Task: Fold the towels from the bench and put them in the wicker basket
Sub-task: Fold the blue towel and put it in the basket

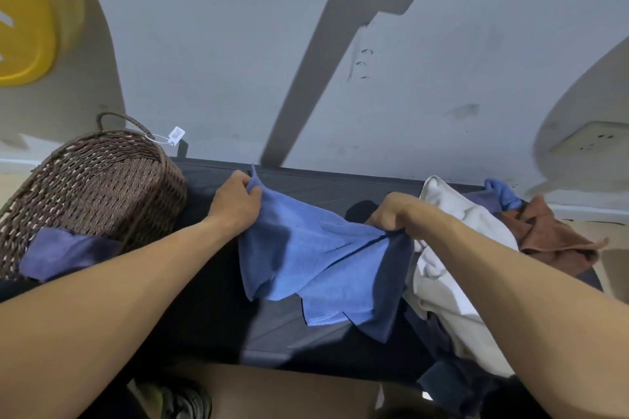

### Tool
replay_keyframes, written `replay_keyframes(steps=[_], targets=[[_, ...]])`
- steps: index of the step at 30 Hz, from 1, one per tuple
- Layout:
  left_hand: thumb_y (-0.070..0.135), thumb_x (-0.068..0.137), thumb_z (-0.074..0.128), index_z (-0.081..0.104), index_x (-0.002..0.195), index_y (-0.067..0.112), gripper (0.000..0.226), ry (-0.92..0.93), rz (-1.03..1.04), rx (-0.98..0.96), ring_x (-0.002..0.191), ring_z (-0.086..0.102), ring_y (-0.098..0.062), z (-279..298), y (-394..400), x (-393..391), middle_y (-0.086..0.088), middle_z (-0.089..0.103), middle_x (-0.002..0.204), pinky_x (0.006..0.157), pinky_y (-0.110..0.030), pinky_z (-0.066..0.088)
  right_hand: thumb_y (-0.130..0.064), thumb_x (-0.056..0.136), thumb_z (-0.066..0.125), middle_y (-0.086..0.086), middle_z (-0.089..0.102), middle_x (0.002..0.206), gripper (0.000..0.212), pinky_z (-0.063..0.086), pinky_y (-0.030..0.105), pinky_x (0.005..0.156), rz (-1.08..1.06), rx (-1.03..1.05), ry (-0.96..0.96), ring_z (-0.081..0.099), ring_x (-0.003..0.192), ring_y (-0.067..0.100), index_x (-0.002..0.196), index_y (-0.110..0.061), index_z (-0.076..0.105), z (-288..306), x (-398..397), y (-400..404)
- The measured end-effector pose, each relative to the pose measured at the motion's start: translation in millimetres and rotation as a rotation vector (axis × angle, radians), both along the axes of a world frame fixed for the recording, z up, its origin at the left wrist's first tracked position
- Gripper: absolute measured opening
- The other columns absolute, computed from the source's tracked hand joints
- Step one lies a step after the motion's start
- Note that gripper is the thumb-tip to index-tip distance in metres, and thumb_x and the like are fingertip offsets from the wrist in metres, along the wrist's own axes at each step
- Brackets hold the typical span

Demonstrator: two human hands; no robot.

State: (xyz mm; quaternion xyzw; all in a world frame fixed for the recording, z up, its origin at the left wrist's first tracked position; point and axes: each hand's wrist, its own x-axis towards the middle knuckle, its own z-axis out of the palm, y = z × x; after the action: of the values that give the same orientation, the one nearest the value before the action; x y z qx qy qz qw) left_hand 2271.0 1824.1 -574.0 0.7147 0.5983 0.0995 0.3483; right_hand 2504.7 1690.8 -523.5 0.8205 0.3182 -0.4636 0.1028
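Across the middle, from nine to three o'clock, runs the dark bench [211,309], the largest thing in view, set against a grey wall. At nine o'clock the wicker basket [102,187] stands at the bench's left end, a price tag tied to its handle; a purple towel [64,253] already lies draped over its near rim, which suggests one piece is delivered. At three to four o'clock a heap waits unfolded: a white towel [452,269], a brown towel [551,238] beyond it, and dark cloth [456,381] trailing off the near edge. At centre hangs the blue towel [306,258], held up just over the bench. Left hand [238,201] pinches its upper corner at eleven o'clock; right hand [394,214] grips the opposite top edge at one o'clock, fingers curled round the cloth. By my judgement the job is early: this towel is only being spread for folding, and most of the pile remains.
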Motion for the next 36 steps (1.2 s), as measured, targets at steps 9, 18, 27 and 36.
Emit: replay_keyframes(steps=[9, 18, 27, 36], targets=[[0.031, 0.096, 0.052, 0.043, 0.117, 0.007, 0.033, 0.015, 0.029, -0.069, 0.089, 0.057, -0.024, 5.1, -1.2, -3.1, -0.008, 0.062, 0.104, 0.071, -0.032, 0.039, -0.023, 0.081, 0.071, 0.013, 0.059, 0.072, 0.024, 0.051, 0.032, 0.056, -0.447, 0.430, -0.054, 0.059, 0.063, 0.028, 0.080, -0.002, 0.061, 5.6, 21.9, 11.1], [0.050, 0.086, 0.061, 0.054, 0.092, 0.014, 0.037, 0.515, -0.223, -0.531, 0.068, 0.074, -0.022, 11.8, -30.0, -26.8, -0.008, 0.072, 0.085, 0.063, -0.039, 0.063, -0.026, 0.077, 0.077, 0.013, 0.068, 0.062, 0.029, 0.057, 0.029, 0.052, -0.078, 0.132, -0.158, 0.067, 0.051, 0.026, 0.082, -0.004, 0.058, 3.9, 5.4, -11.6], [0.019, 0.088, 0.071, 0.068, 0.094, 0.006, 0.014, 0.245, -0.185, -0.621, 0.058, 0.069, -0.014, 8.8, -50.7, -39.3, -0.007, 0.074, 0.071, 0.052, -0.026, 0.055, -0.040, 0.073, 0.080, 0.009, 0.071, 0.096, 0.046, 0.056, 0.034, 0.079, 0.318, 0.184, -0.052, 0.067, 0.088, 0.028, 0.101, -0.008, 0.062, -22.6, -60.6, -53.3], [0.022, 0.083, 0.073, 0.071, 0.091, 0.006, 0.018, 0.489, -0.346, -0.534, 0.046, 0.052, -0.015, 18.9, -50.4, -65.1, -0.003, 0.062, 0.058, 0.045, -0.023, 0.046, -0.009, 0.076, 0.067, 0.006, 0.067, 0.063, 0.006, 0.048, 0.021, 0.054, 0.221, -0.013, 0.148, 0.054, 0.047, 0.017, 0.081, -0.007, 0.070, -7.0, -72.3, -66.3]])
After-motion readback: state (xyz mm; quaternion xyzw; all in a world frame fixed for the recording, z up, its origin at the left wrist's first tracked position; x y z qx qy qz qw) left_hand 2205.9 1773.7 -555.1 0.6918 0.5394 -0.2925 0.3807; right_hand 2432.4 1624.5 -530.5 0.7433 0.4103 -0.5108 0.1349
